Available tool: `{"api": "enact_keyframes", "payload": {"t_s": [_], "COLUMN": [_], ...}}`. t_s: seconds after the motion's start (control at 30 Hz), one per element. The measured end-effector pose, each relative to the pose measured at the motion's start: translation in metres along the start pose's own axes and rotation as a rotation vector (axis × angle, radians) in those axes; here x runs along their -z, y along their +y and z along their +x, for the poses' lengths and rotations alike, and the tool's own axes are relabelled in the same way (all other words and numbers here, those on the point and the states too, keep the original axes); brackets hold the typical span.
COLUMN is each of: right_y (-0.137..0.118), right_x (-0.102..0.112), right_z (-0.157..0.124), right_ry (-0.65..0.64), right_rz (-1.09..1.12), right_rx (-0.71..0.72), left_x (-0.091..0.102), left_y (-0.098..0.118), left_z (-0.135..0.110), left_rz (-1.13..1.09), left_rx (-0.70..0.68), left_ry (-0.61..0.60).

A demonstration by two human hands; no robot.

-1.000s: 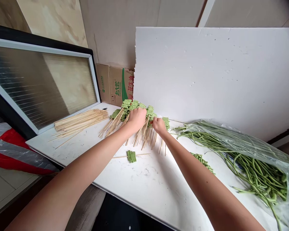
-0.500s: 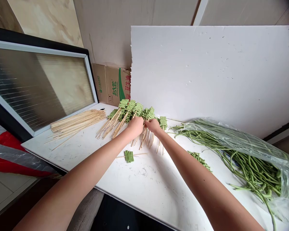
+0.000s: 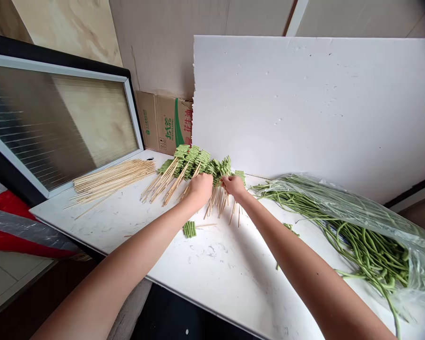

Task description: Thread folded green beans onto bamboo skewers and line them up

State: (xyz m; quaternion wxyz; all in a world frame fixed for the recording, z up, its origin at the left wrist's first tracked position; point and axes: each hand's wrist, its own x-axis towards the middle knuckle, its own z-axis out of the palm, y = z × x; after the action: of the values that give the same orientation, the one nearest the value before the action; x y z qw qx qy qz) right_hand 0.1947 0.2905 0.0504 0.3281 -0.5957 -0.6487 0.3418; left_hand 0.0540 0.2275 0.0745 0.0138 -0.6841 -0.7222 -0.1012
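Toward the back of the table [image 3: 216, 264], in the head view, the bundle of bean skewers [image 3: 225, 165] lies between the left hand [image 3: 201, 186] and the right hand [image 3: 234, 185], its long axis running from beyond the knuckles back toward the person. The right hand is the nearer, its grip curled closed with the fingertips on the sticks [image 3: 217, 200]; the left hand's grip bends inward just beside the bundle's left edge, and whether it has hold of anything I cannot tell.

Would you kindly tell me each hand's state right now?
Left hand: curled at the bean skewers; grip hidden.
Right hand: curled at them too; whether it grips any cannot be told.
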Motion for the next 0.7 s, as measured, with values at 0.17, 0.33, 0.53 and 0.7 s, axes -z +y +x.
{"api": "enact_keyframes", "payload": {"t_s": [0.17,0.33,0.53,0.7], "right_y": [0.005,0.009,0.011,0.01], "right_x": [0.015,0.027,0.029,0.026], "right_z": [-0.002,-0.008,-0.012,-0.01], "right_ry": [0.011,0.051,0.046,0.047], "right_rz": [0.064,0.043,0.0,-0.005], "right_rx": [-0.027,-0.046,-0.048,-0.044], "left_x": [-0.006,-0.011,-0.009,-0.004], "left_y": [0.003,0.01,0.016,0.015], "left_z": [0.011,0.023,0.03,0.025], "left_rz": [0.017,0.047,0.068,0.069], "left_rx": [0.017,0.027,0.026,0.004], "left_ry": [-0.004,-0.028,-0.031,-0.018]}}
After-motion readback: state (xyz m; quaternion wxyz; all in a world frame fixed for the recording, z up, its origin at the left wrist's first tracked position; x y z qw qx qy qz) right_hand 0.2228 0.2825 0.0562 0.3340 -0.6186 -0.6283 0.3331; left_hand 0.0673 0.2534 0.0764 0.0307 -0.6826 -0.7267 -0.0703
